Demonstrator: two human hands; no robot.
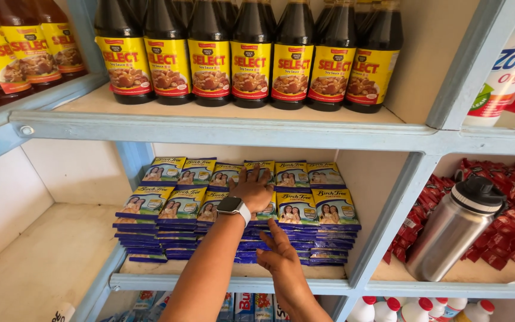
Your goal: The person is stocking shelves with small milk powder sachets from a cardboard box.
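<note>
Nearest, the right hand [278, 253] hangs with an open, empty grip against the front edge of the stacked sachets [296, 209]. Beyond, toward 11 o'clock, the left hand [251, 189], wearing a watch [233, 206], presses flat and open on the stacks. Farther up, at 12 o'clock, dark sauce bottles [250, 56] line the upper shelf [210, 128]. A steel flask [454, 229] leans at 3 o'clock.

Both forearms are bare, with no sleeves showing. The left hand [251, 189] has a smartwatch [232, 206] at the wrist, its rounded square face dark and its band white. The right hand [278, 253] wears nothing, and its fingers [274, 231] carry no rings.
</note>
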